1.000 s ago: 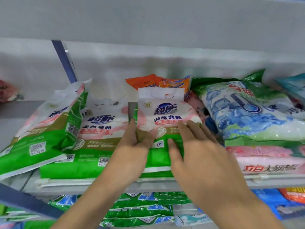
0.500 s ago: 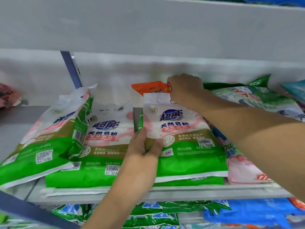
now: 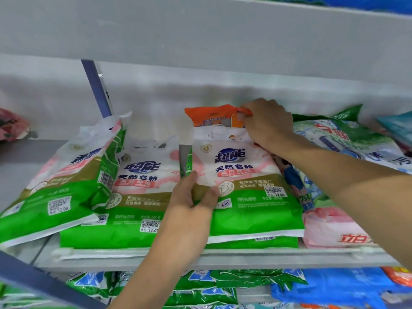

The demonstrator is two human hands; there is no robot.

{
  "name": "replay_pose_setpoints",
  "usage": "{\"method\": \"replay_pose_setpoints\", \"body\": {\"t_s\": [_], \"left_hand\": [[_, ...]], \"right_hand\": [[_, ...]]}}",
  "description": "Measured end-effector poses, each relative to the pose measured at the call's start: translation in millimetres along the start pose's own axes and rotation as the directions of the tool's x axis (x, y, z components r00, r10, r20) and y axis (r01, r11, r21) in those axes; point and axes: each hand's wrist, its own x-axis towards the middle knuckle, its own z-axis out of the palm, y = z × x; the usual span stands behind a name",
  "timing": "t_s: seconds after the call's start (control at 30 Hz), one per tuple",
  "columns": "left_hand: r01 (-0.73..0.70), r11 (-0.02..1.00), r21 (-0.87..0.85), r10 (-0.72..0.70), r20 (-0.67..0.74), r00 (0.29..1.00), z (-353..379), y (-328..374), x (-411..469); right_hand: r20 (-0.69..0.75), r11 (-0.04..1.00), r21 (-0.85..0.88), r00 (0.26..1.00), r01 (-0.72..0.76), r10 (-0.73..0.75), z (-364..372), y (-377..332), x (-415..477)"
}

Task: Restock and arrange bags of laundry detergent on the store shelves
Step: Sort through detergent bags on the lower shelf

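Green, white and pink detergent bags lie on the grey shelf (image 3: 200,257). My left hand (image 3: 191,197) grips the left edge of the middle bag (image 3: 247,188), thumb on its front. My right hand (image 3: 265,121) reaches to the back and pinches the top corner of an orange bag (image 3: 209,114) lying behind that middle bag. A second green bag (image 3: 138,197) lies to the left, and a third (image 3: 62,181) leans tilted on it.
To the right are a pale green and blue bag (image 3: 347,139) stacked on a pink bag (image 3: 330,228). A blue upright post (image 3: 95,85) stands at the back left. Lower shelf holds green (image 3: 200,288) and blue bags (image 3: 334,286). The shelf above hangs low overhead.
My right hand has left the front of the middle bag and reached back to the orange bag's top corner, which it now pinches. The left hand has stayed on the bag's left edge.
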Motion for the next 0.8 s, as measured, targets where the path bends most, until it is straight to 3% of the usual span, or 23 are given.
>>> {"method": "replay_pose_setpoints", "body": {"t_s": [0.1, 0.33, 0.5, 0.63, 0.7, 0.8], "left_hand": [[-0.002, 1.0, 0.022, 0.002, 0.002, 1.0, 0.1, 1.2, -1.6], [0.003, 0.998, -0.055, -0.005, -0.023, 1.0, 1.3, -2.0, 0.3], [-0.067, 0.967, -0.245, 0.027, -0.166, 0.986, -3.9, -5.2, -1.2], [-0.188, 0.938, -0.291, 0.119, -0.239, 0.964, -14.8, -11.6, -2.2], [-0.242, 0.943, -0.227, 0.189, -0.232, 0.954, -22.9, -9.8, -4.0], [-0.271, 0.944, -0.19, 0.238, -0.178, 0.955, -30.1, -2.2, -17.4]], "right_hand": [[-0.126, 0.995, 0.08, 0.99, -0.055, 0.065, -17.3, 0.7, -1.8], [-0.332, 0.904, 0.406, 0.943, 0.134, 0.01, -51.5, -5.0, -39.2], [-0.258, 0.645, 0.72, 0.961, 0.258, -0.097, -74.7, -17.7, -92.1], [-0.233, 0.564, 0.785, 0.966, 0.257, -0.115, -68.2, -18.7, -123.3], [-0.236, 0.518, 0.812, 0.964, 0.267, -0.126, -70.3, -15.1, -136.8], [-0.238, 0.54, 0.784, 0.952, 0.304, -0.192, -76.5, -6.8, -158.2]]}}
